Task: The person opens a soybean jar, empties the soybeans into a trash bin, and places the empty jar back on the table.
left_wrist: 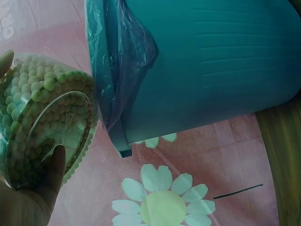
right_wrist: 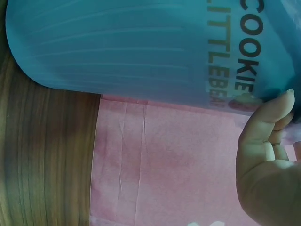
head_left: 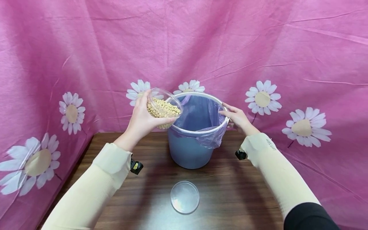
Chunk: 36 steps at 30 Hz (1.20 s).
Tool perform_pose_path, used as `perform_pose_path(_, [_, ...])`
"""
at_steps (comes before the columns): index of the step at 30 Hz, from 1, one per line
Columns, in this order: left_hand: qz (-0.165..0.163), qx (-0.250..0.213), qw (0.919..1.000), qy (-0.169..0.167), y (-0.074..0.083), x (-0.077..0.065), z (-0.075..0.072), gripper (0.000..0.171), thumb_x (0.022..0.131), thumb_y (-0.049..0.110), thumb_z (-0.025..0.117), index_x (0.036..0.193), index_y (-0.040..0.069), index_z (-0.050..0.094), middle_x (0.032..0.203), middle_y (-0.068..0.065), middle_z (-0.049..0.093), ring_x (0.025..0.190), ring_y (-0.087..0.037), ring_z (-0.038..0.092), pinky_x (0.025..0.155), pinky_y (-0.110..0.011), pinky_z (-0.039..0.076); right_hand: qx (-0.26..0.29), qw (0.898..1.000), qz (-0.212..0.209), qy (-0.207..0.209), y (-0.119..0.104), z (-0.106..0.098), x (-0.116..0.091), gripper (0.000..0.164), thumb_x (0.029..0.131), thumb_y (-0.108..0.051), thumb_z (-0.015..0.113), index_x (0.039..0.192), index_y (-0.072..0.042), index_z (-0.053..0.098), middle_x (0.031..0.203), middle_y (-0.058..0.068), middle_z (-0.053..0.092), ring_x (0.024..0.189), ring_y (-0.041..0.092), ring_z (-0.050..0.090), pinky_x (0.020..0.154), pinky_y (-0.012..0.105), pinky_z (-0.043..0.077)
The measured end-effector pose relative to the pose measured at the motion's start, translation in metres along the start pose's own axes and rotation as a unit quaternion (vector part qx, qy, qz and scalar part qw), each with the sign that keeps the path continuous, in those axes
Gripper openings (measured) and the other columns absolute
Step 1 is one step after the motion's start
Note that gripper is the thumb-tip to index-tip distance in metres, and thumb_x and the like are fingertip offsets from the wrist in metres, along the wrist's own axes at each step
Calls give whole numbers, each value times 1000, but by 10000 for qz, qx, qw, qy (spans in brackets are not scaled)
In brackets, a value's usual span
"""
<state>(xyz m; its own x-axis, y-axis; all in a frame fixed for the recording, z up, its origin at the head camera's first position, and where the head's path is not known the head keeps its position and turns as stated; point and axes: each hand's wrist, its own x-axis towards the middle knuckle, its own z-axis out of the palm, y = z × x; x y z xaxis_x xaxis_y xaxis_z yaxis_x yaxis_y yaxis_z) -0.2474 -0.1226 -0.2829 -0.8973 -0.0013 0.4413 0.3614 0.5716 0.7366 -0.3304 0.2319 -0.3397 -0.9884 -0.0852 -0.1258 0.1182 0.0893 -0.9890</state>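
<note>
Clear plastic: the left hand (head_left: 142, 115) grips a tub (head_left: 163, 95) of balls (head_left: 162, 108) tilted left of the bin (head_left: 187, 151); tipping short could scatter them. The liner (head_left: 211, 140) could slip if the right hand (head_left: 237, 117), gripping the bin's right rim, slackens.

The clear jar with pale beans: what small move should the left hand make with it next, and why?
Probably tip the jar a little further towards the bin. The left hand holds it tilted at the bin's left rim, its open mouth leaning that way, with beans inside, while the right hand holds the opposite rim.
</note>
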Motion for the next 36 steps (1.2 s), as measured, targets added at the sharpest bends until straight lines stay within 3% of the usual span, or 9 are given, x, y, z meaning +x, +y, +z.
perform_pose_path(2, [-61,39,10000,-20,1,2,2,122,51,48,97,151,15,34,150,-10,36,136,-26,37,111,-51,39,-114,9999,17,73,-1,1,-1,70,92,-22,71,153,-27,37,80,-12,67,50,4,57,49,24,54])
perform_pose_path(5, [-155,113,9998,-62,2,5,4,125,51,50,96,152,16,32,148,-12,36,135,-26,39,110,-50,41,-227,9996,55,146,-2,1,-1,71,92,-23,71,153,-29,36,84,-12,65,53,4,58,52,26,56])
perform_pose_path(15, [-52,449,9989,-152,3,19,13,125,52,52,95,153,15,31,151,-14,36,138,-27,32,108,-55,40,-133,9997,121,172,-1,2,-1,72,91,-22,71,154,-29,35,78,-10,64,56,5,61,57,31,59])
perform_pose_path(28, [25,842,9958,-370,5,32,19,124,55,53,92,155,15,28,150,-19,36,136,-32,39,108,-55,42,-212,9992,207,254,-7,4,-2,71,91,-17,70,153,-29,37,80,-9,66,58,6,64,58,34,60])
perform_pose_path(36, [-13,971,9941,-483,6,33,22,123,58,51,92,155,15,26,150,-18,35,135,-34,41,109,-54,42,-307,9984,346,317,-6,4,-2,71,90,-17,70,152,-31,38,70,-11,67,58,6,66,58,34,59])
